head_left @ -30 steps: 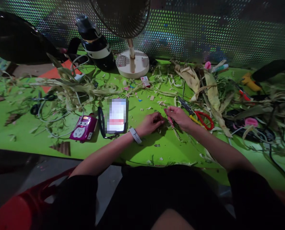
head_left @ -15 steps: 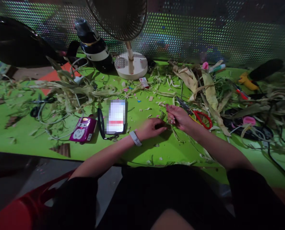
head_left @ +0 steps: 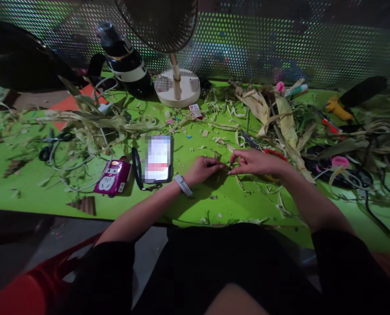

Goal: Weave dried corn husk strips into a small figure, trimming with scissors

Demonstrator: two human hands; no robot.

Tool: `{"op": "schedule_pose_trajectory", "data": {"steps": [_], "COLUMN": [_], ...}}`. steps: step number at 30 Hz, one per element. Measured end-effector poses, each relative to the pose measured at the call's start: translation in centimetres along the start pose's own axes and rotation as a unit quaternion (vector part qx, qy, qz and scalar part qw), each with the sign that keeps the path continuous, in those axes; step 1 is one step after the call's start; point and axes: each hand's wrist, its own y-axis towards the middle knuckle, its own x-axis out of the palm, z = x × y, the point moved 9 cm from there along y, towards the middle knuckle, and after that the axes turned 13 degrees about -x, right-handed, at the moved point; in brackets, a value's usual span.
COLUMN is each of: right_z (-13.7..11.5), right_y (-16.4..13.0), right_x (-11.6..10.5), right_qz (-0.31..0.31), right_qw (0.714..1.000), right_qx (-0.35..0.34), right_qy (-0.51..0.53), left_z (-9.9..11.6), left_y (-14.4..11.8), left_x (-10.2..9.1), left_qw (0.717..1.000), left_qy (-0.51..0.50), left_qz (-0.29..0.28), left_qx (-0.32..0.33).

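Note:
My left hand (head_left: 204, 169), with a pale band (head_left: 183, 185) on its wrist, is closed in a pinch low over the green table. A thin bit of dried husk (head_left: 229, 166) shows at its fingertips. Just right of it is my right hand (head_left: 255, 161), index finger bent and thumb stretched out, with a gap between their tips beside the husk bit. Its other fingers are partly hidden. Behind that hand lie pliers or shears with red handles (head_left: 275, 152), partly covered. Loose husk shreds (head_left: 242, 186) lie below both hands.
A lit phone (head_left: 158, 158) and a purple power adapter (head_left: 112, 176) lie to the left. A fan (head_left: 177, 89) and a dark bottle (head_left: 129, 72) stand behind. Corn husks (head_left: 287, 120) heap at the right near a yellow-bodied tool (head_left: 339, 107). Scissors (head_left: 53, 142) lie far left.
My right hand has turned over and its index finger and thumb have parted. My left fingertips have moved slightly up and come together close to it.

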Motion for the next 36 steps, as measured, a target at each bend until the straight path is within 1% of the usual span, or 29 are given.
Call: {"op": "schedule_pose_trajectory", "data": {"steps": [3, 5, 7, 9, 12, 14, 16, 17, 19, 21, 24, 26, 28, 31, 32, 34, 36], "right_z": [-0.7, -1.0, -1.6, -2.6, -3.6, -3.7, -3.6, -3.5, -3.4, -3.5, -3.4, -3.2, -3.4, -4.6, -5.0, -5.4, -5.1], "right_y": [-0.4, -0.6, -0.7, -0.7, -0.4, 0.2, 0.9, 1.3, 2.1, 2.9, 3.9, 4.5, 4.5, 3.0, 2.4, 1.2, 0.4], "right_x": [0.3, 0.4, 0.0, -0.6, -0.9, -0.7, -0.5, -0.5, -0.3, -0.1, 0.2, 0.3, -0.2, -1.2, -1.3, -0.8, -0.2], "right_qz": [-0.056, -0.076, -0.056, -0.011, 0.037, 0.057, 0.076, 0.081, 0.081, 0.074, 0.065, 0.062, 0.093, 0.166, 0.175, 0.156, 0.129], "right_qw": [0.991, 0.983, 0.98, 0.976, 0.967, 0.963, 0.959, 0.957, 0.954, 0.95, 0.946, 0.947, 0.944, 0.919, 0.91, 0.902, 0.899], "right_qx": [-0.008, -0.011, -0.036, -0.079, -0.128, -0.137, -0.131, -0.127, -0.129, -0.14, -0.157, -0.163, -0.172, -0.208, -0.22, -0.23, -0.22], "right_qy": [-0.12, -0.165, -0.188, -0.204, -0.217, -0.226, -0.239, -0.247, -0.259, -0.268, -0.275, -0.269, -0.264, -0.292, -0.306, -0.329, -0.355], "left_z": [0.1, 0.2, 0.3, 0.3, 0.9, 1.5, 2.2, 2.5, 2.9, 2.9, 2.5, 2.2, 2.1, 1.6, 1.5, 1.3, 1.3], "left_y": [0.1, 0.1, 0.1, 0.0, -0.3, -0.7, -1.1, -1.4, -1.7, -1.9, -1.7, -1.4, -1.1, -0.8, -0.8, -0.7, -0.7], "left_x": [-0.2, -0.2, -0.3, -0.2, 0.4, 0.6, 0.7, 0.8, 1.1, 1.3, 1.4, 1.1, 0.9, 0.7, 0.7, 0.8, 0.9], "left_qw": [1.0, 0.999, 0.999, 0.998, 0.994, 0.985, 0.974, 0.97, 0.969, 0.976, 0.988, 0.99, 0.991, 0.993, 0.994, 0.994, 0.993], "left_qy": [0.015, 0.033, 0.05, 0.064, 0.11, 0.16, 0.2, 0.212, 0.21, 0.182, 0.139, 0.133, 0.128, 0.114, 0.108, 0.102, 0.104], "left_qz": [0.006, 0.008, 0.016, 0.014, 0.0, 0.012, 0.03, 0.033, 0.021, -0.006, -0.036, -0.028, -0.014, -0.02, -0.027, -0.045, -0.057], "left_qx": [-0.001, 0.005, 0.004, 0.002, 0.027, 0.064, 0.102, 0.117, 0.131, 0.115, 0.063, 0.04, 0.027, 0.004, -0.005, -0.018, -0.02]}}
